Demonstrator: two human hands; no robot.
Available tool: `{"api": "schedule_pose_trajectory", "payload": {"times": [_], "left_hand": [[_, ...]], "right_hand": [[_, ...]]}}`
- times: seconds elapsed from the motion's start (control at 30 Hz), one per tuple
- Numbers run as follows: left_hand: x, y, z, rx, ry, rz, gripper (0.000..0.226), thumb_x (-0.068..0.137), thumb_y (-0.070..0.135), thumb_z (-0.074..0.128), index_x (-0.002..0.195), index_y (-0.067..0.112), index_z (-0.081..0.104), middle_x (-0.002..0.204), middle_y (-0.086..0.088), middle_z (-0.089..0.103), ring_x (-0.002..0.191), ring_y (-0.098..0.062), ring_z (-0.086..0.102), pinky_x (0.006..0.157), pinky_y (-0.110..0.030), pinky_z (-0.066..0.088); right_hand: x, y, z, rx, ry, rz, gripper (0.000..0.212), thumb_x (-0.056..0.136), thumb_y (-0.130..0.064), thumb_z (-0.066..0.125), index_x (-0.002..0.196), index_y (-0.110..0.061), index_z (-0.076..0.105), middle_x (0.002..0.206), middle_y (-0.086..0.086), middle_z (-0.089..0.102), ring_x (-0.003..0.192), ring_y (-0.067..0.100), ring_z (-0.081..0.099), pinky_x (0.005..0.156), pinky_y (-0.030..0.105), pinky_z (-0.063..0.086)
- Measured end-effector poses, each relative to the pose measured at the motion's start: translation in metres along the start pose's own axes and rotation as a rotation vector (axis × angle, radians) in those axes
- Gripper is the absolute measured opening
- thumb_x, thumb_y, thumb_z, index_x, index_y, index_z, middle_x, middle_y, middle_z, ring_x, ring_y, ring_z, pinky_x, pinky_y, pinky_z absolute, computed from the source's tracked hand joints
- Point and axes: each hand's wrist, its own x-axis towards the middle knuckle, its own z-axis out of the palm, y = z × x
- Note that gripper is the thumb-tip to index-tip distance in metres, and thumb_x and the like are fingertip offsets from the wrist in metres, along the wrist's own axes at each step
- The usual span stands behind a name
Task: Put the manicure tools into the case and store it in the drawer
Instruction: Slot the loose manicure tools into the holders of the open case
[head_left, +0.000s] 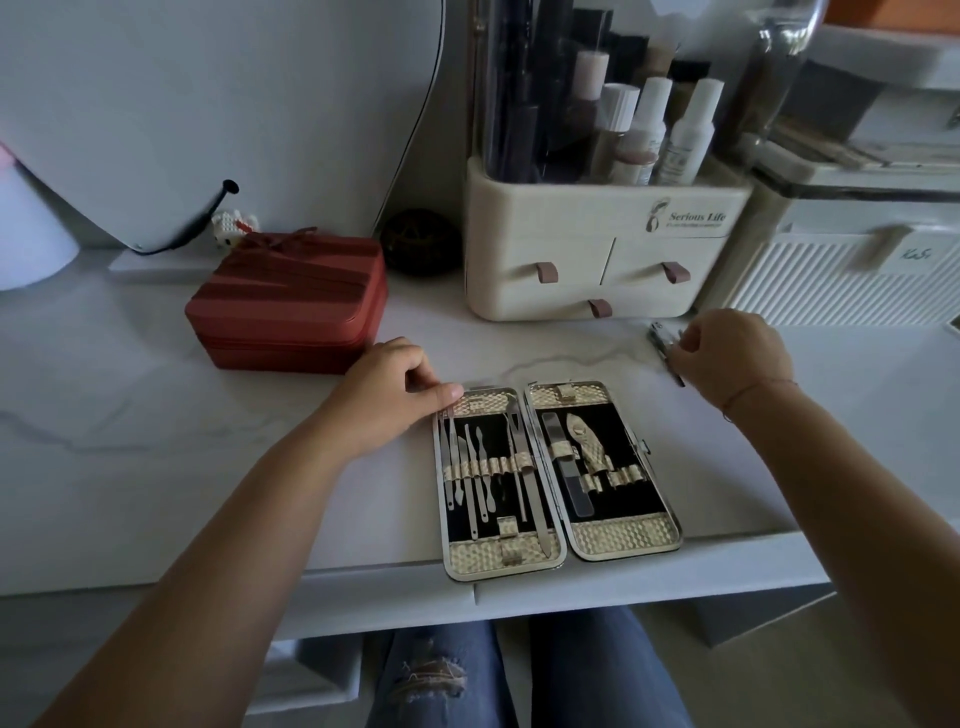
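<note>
**Last loose tool being picked up beside the open case**

The case (623, 538) lies open flat at the front edge of the surface (156, 415), both halves facing up. Its left half holds a row of slim metal tools (483, 467) under the strap. The right half carries a file and a pair of nippers, with a few loops (623, 475) beside them that look empty.

Our left hand (389, 395) sits at the far left corner of the case, fingers curled and thumb laid along the rim. We cannot tell whether it pinches the rim or only steadies it. Our right hand (732, 358) is off to the right, well apart from the case, its fingertips pinching a dark loose tool (658, 335) that lies on the surface just in front of the organizer (597, 249).

We judge the filling step nearly done. Next we must carry that tool to the right half and slide it under a free loop, then fold the halves together and latch them. Which drawer is meant we cannot tell. The organizer has three small ones, and they may be too narrow. A red box (285, 301) stands toward the far left.
</note>
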Motion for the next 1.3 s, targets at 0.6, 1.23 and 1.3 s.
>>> {"api": "schedule_pose_trajectory", "payload": {"times": [0.6,1.23,1.3], "left_hand": [[0.001,-0.001,0.001,-0.004,0.000,0.004,0.027,0.076,0.034,0.073,0.063,0.019,0.054,0.077,0.003,0.052,0.071,-0.009,0.049,0.063,-0.025,0.035],[0.001,-0.002,0.001,-0.017,0.002,-0.001,0.025,0.075,0.034,0.074,0.065,0.017,0.058,0.078,0.005,0.053,0.073,-0.010,0.051,0.064,-0.022,0.036],[0.001,-0.002,0.001,-0.022,0.000,-0.004,0.025,0.075,0.034,0.074,0.065,0.018,0.057,0.078,0.005,0.053,0.073,-0.009,0.050,0.064,-0.022,0.035]], "right_hand": [[-0.017,0.005,-0.004,0.009,-0.047,0.046,0.016,0.076,-0.017,0.061,0.060,-0.016,0.063,0.072,0.006,0.063,0.068,0.025,0.058,0.061,0.034,0.052],[-0.032,0.032,-0.056,0.015,-0.237,-0.036,0.010,0.076,-0.011,0.067,0.074,-0.019,0.072,0.063,-0.002,0.064,0.061,0.012,0.053,0.054,0.022,0.034],[-0.039,0.029,-0.062,0.103,-0.183,-0.067,0.008,0.078,-0.010,0.067,0.079,-0.017,0.071,0.065,0.000,0.066,0.063,0.016,0.057,0.055,0.022,0.037]]}}
